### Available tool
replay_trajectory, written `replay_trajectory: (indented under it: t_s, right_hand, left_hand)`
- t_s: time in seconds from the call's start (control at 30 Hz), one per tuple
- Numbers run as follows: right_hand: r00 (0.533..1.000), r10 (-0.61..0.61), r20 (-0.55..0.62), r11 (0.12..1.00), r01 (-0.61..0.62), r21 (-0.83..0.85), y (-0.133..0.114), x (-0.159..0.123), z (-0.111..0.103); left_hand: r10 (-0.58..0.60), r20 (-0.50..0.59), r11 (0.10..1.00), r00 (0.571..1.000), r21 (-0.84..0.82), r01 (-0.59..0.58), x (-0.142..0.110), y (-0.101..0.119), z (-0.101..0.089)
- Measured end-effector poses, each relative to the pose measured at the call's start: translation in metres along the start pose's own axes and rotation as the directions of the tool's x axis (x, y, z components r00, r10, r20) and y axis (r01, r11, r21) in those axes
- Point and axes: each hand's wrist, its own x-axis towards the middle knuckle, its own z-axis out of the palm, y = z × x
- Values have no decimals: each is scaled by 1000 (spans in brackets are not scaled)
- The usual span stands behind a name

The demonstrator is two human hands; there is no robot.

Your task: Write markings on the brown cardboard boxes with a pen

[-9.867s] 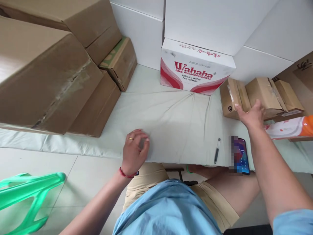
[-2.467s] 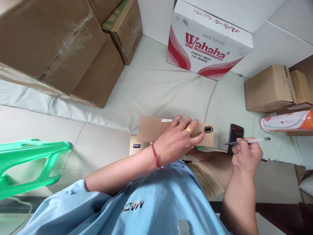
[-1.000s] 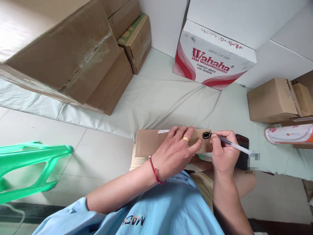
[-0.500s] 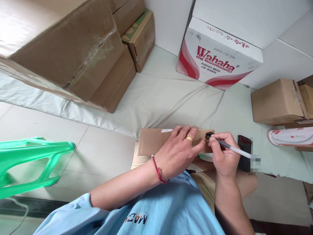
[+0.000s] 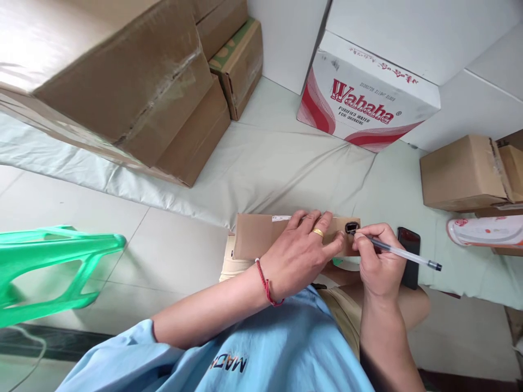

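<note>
A narrow piece of brown cardboard (image 5: 255, 237), perhaps a flat box, lies across my lap beside the table edge. My left hand (image 5: 300, 247) rests flat on it, fingers stretched out and a little apart, pressing on its surface. Near the cardboard's right end is a small black patch (image 5: 351, 227); I cannot tell whether it is ink or a hole. My right hand (image 5: 382, 261) grips a clear pen (image 5: 402, 252) with a black end. The pen slants down to the left, its tip end at the lower edge of the patch.
On the cloth-covered table (image 5: 281, 163) stand big cardboard boxes (image 5: 159, 103) at left, a white and red water carton (image 5: 359, 98) behind, and another box (image 5: 461, 171) at right. A black phone (image 5: 408, 256) lies by my right hand. A green plastic stool (image 5: 73, 267) stands left.
My right hand and the pen have shifted slightly right and down, so more of the black patch shows. My left hand holds its place on the cardboard. The whole view has moved slightly.
</note>
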Motion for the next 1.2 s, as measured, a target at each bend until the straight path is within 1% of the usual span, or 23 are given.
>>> replay_trajectory:
  t_s: [0.17,0.27,0.33,0.4,0.53,0.67,0.9,1.2]
  right_hand:
    - [996,18,-93,998,-12,65,0,-2,1]
    - [996,17,-87,994,-8,107,0,-2,2]
    - [998,19,-59,996,-14,86,-1,-2,2]
    - [998,32,-59,998,-29,55,-2,-1,1]
    - [990,74,-118,994,-63,89,-2,0,2]
    - [988,92,-127,991,-79,106,1,0,3]
    - [971,144,-191,979,-112,168,2,4,5]
    - [953,184,-242,972,-140,186,-1,5,9]
  left_hand:
    - [2,-1,1000,1000,-8,-2,2,-1,0]
    - [9,-3,1000,1000,1,-9,1,-1,0]
    - [13,-6,1000,1000,3,-13,1,-1,0]
    - [12,-7,1000,1000,2,-12,1,-1,1]
    - [8,-17,1000,1000,0,-8,1,-1,2]
    - [15,-23,1000,1000,6,-15,1,-2,3]
    - [21,-22,1000,1000,16,-20,1,-2,3]
    - [18,-24,1000,1000,23,-18,1,-2,4]
